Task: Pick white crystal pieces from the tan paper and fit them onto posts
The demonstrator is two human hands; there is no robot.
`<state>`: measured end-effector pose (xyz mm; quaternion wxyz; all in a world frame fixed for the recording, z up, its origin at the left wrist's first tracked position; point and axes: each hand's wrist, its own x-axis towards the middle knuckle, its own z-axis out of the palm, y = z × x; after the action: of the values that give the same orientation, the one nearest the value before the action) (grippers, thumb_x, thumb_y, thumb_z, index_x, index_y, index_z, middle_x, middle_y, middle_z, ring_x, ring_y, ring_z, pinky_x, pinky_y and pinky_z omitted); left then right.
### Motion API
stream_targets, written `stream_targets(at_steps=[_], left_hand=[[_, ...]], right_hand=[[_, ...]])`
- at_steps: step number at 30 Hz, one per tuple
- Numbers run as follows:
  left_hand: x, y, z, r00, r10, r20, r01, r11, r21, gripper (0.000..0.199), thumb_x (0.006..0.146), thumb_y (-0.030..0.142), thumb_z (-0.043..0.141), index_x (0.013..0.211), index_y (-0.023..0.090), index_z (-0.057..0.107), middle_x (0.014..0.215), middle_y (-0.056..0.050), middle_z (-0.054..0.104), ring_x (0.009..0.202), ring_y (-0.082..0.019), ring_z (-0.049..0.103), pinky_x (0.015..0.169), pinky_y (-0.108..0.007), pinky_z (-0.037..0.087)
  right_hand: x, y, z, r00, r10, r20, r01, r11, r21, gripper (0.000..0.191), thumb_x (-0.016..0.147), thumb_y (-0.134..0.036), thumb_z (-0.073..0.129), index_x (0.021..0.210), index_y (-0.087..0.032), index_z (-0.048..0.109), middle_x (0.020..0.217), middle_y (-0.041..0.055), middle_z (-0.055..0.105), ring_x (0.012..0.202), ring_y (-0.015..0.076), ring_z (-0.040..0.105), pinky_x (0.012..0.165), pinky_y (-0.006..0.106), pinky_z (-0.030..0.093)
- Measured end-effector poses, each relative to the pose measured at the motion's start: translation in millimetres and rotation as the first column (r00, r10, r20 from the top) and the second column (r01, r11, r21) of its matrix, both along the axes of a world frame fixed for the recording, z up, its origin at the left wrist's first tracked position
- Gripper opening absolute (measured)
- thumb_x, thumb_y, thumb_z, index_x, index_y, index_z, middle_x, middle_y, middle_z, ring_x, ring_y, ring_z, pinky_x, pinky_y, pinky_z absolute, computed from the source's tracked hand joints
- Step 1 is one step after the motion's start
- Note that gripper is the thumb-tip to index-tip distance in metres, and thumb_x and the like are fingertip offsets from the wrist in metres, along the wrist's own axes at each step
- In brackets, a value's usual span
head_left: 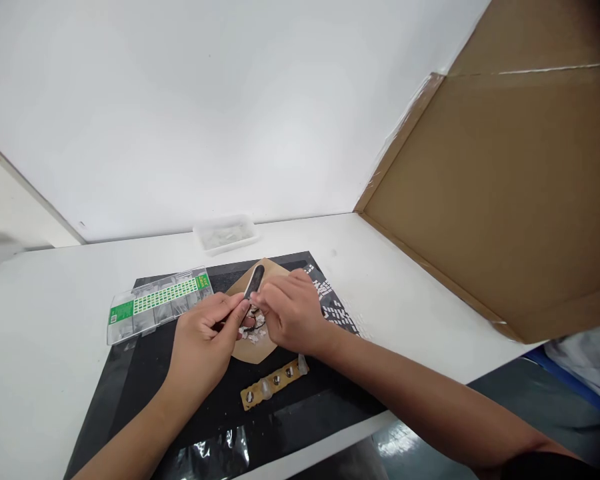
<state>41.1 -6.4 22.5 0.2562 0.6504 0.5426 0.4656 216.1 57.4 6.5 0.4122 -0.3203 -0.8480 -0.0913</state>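
A short dark strip with a pale edge, looking like a nail file, points up and away from between my hands. My left hand is closed, with thumb and forefinger pinched at its lower end. My right hand is closed too, its fingertips touching the same spot from the right; what they pinch is hidden. Underneath lies a tan sheet of paper with small white scraps on it, partly covered by my fingers.
A black mat covers the white table. On it are a wavy-edged tan strip with dark round spots and rows of white pieces. A clear green-labelled case lies left, a plastic tub behind. Cardboard stands right.
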Motion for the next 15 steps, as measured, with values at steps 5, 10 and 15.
stream_targets(at_steps=[5,10,15], left_hand=[[2.3,-1.9,-3.5,0.997,-0.019,0.069,0.023,0.998,-0.063,0.023,0.093,0.04,0.062,0.097,0.025,0.08,0.079,-0.001,0.072,0.07,-0.015,0.067,0.054,-0.022,0.058],[2.0,-2.6,-3.7,1.0,-0.026,0.018,0.026,0.999,-0.022,0.022,0.095,0.037,0.062,0.095,0.025,0.08,0.078,0.0,0.071,0.069,-0.013,0.065,0.055,-0.021,0.056],[1.4,-1.7,-2.3,0.998,-0.006,-0.07,0.009,0.999,0.046,0.021,0.095,0.031,0.061,0.088,0.023,0.079,0.077,0.001,0.07,0.066,-0.011,0.063,0.058,-0.021,0.052]], right_hand=[[0.9,1.4,3.8,0.995,-0.078,-0.066,0.077,0.997,-0.019,0.027,0.099,-0.02,0.049,0.073,-0.022,0.041,0.068,-0.0011,0.058,0.059,0.0143,0.045,0.067,0.037,0.026],[2.3,0.3,4.3,0.999,-0.03,-0.012,0.03,0.999,0.013,0.028,0.097,-0.019,0.051,0.072,-0.022,0.04,0.068,-0.0013,0.059,0.061,0.0144,0.047,0.068,0.036,0.026],[2.9,2.2,6.3,0.999,-0.033,-0.008,0.033,0.998,0.044,0.027,0.095,-0.017,0.052,0.071,-0.021,0.041,0.066,-0.0025,0.058,0.06,0.0128,0.046,0.068,0.035,0.025]])
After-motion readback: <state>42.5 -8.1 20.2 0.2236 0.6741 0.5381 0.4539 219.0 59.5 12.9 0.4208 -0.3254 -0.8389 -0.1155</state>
